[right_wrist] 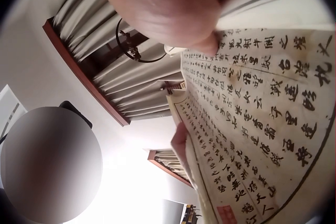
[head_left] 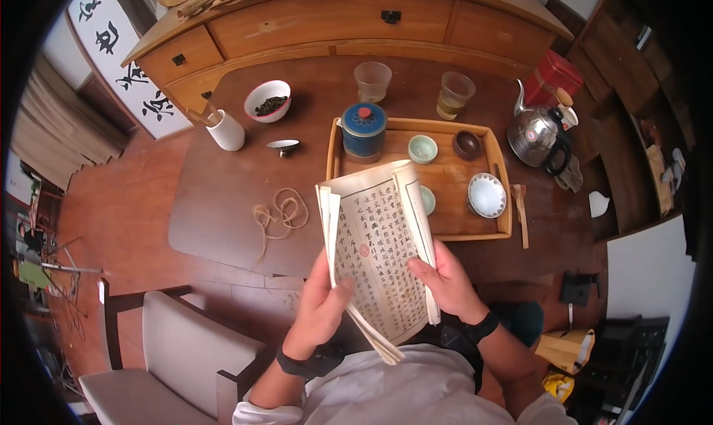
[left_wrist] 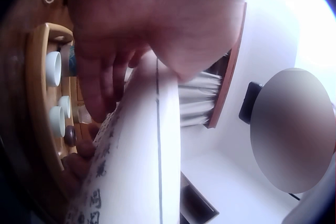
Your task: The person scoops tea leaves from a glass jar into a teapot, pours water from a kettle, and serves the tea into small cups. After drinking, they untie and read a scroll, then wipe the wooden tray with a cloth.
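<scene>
Beyond the person's lap a brown table (head_left: 200,217) is supporting a wooden tray (head_left: 464,238), and the bundle of written sheets (head_left: 375,232) is hanging in the air before the chest, its top edge overlapping the tray in the head view. The left hand (head_left: 323,304) and right hand (head_left: 451,284) are gripping its 2 sides, partly closed, thumbs in front and fingers going behind. If the 2 hands are pulling unevenly, thin paper could tear or loose leaves slip; if they are dipping forward, it could knock 1 green cup (head_left: 427,200).
</scene>
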The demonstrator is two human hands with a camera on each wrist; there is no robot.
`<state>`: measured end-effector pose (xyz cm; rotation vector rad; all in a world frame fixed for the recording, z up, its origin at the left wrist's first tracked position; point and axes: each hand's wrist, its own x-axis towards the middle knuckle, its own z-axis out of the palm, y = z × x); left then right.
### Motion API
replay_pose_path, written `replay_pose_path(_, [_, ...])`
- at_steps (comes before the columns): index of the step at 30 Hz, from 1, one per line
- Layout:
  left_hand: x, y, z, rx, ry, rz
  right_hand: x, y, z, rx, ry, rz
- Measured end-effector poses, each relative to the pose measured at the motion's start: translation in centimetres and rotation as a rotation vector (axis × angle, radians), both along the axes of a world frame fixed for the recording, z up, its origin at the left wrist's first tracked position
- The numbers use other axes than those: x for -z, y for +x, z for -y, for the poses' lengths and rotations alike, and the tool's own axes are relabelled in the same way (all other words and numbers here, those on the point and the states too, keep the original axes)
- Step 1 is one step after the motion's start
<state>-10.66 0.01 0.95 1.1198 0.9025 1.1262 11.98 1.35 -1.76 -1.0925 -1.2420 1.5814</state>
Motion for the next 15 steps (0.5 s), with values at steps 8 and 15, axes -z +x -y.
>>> replay_pose_path(8, [1.3,1.7,-2.2,-0.009,-0.038,0.266,-0.8,-0.3,0.6,-0.177,0.018,0.016])
replay_pose_path(15, [3.0,3.7,-1.5,-0.086,-0.196,0.486,-1.0,-1.8,1.0,-0.265,-0.152,0.099])
